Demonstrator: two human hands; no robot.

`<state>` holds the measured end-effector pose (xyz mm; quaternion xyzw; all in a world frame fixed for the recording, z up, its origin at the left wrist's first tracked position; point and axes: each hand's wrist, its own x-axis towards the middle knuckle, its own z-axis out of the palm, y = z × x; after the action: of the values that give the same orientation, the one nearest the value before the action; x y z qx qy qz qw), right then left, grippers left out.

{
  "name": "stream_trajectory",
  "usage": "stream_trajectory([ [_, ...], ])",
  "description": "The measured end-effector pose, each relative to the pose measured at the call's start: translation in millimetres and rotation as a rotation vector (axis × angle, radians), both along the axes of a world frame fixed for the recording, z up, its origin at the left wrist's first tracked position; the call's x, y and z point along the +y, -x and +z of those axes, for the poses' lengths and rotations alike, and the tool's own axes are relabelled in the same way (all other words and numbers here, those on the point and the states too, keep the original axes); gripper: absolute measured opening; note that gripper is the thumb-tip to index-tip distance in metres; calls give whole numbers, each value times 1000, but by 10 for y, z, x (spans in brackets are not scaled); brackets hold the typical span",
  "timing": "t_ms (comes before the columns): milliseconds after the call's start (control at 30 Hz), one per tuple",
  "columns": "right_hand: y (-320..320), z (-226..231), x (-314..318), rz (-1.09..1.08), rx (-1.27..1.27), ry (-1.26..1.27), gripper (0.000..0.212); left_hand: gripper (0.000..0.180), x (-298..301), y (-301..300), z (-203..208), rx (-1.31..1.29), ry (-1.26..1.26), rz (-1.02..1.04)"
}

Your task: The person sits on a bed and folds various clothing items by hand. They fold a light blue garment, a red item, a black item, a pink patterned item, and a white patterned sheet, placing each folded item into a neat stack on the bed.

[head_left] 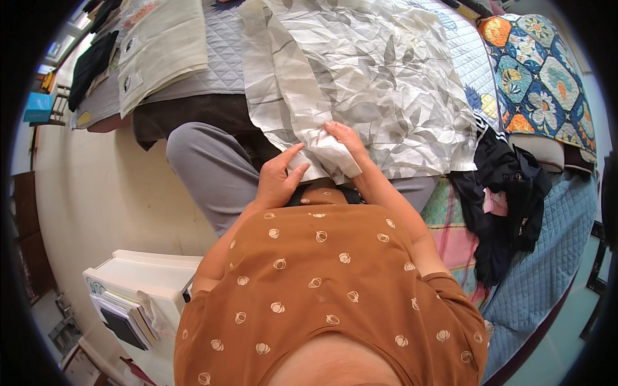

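A crumpled white cloth (393, 83) with grey leaf print spreads over the bed in front of me and hangs down to my lap. Its left part is folded over in a long strip, and the near edge is bunched up. My right hand (347, 143) grips that bunched edge, fingers curled on top of the fabric. Just left of it, my left hand (278, 181) lies at the cloth's near edge with thumb and forefinger apart, apparently touching it. The left hand's lower fingers are partly hidden.
A folded cream cloth with metal eyelets (164, 55) lies on the quilted bed cover (225, 51) at left. Dark clothing (502, 199) is heaped at right, below a colourful patterned quilt (541, 77). A white cabinet (151, 270) holding books stands at lower left.
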<state>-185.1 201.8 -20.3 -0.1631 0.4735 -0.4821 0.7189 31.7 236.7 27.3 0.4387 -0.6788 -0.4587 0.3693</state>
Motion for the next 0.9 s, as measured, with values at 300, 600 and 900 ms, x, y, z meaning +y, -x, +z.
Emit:
stream_trajectory([
  [300,46,-9,27,-36,32,56,16,23,7,-20,14,-11,-83,-4],
  [600,-396,491,159,366,145,308,30,26,144,-215,-13,17,-270,-33],
  [900,-459,493,284,656,124,368,33,22,305,-358,-87,371,-791,197],
])
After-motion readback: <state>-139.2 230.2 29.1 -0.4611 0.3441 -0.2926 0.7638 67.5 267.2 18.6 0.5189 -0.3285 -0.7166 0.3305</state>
